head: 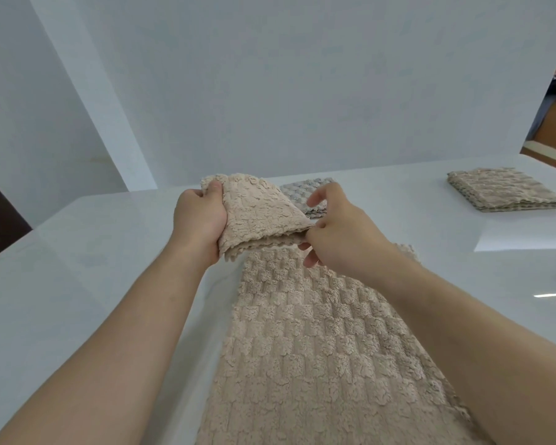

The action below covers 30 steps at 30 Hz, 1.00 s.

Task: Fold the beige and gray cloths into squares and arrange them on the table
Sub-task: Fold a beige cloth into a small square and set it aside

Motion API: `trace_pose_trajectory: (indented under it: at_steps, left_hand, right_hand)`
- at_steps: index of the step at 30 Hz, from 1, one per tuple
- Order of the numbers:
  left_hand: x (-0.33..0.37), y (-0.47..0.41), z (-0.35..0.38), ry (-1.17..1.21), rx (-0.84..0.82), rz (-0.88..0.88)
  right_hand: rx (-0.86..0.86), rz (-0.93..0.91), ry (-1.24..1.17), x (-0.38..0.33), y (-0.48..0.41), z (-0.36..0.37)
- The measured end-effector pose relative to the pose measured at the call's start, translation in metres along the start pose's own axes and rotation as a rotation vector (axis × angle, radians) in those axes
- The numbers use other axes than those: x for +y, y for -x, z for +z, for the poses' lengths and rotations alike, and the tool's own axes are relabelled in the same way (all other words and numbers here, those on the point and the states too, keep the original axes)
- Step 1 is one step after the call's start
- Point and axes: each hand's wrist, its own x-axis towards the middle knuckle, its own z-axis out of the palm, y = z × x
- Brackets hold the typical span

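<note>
From the head view, the white table (77, 284) carries several cloths. A long beige cloth (318, 348) lies flat down the middle, running from under the hands to the bottom edge, where it is cut off; the right forearm covers part of its right border. Above its far end both hands hold up a folded beige piece (257, 213). The left hand (199, 220) grips its left edge, thumb on top at the far corner and fingers curled beneath. The right hand (341, 229) pinches its near right corner, with the forefinger lifted free. Whether this piece is the long cloth's turned-back end or a separate cloth cannot be told, as the join is hidden.

Just behind, a folded gray cloth (305, 191) rests on the table, mostly blocked by the lifted piece and the right hand. Well apart at the far right sits a stack of folded beige cloths (504, 191). A pale wall (270, 91) stands behind the table. Brown and dark shapes at the right edge are cut off and unclear.
</note>
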Motion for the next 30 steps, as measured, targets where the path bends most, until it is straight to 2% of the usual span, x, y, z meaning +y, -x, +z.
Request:
trace_pose_trajectory:
  at_steps: [6, 12, 20, 24, 30]
  left_hand:
    - [0.005, 0.001, 0.0, -0.03, 0.032, 0.096]
    - [0.013, 0.008, 0.0, -0.054, 0.008, 0.194]
    - [0.017, 0.033, 0.013, -0.208, -0.029, 0.392]
    - [0.011, 0.039, 0.02, -0.243, -0.053, 0.43]
    - [0.002, 0.034, 0.024, -0.268, -0.053, 0.43]
  right_hand:
    - [-0.032, 0.115, -0.289, 0.011, -0.008, 0.011]
    - [-0.346, 0.317, -0.739, 0.018, -0.008, 0.011]
    - [-0.197, 0.428, -1.05, 0.019, -0.016, 0.007]
    - [-0.093, 0.413, -1.025, 0.014, -0.017, 0.007]
    - [0.193, 0.292, -0.642, 0.006, -0.016, 0.0]
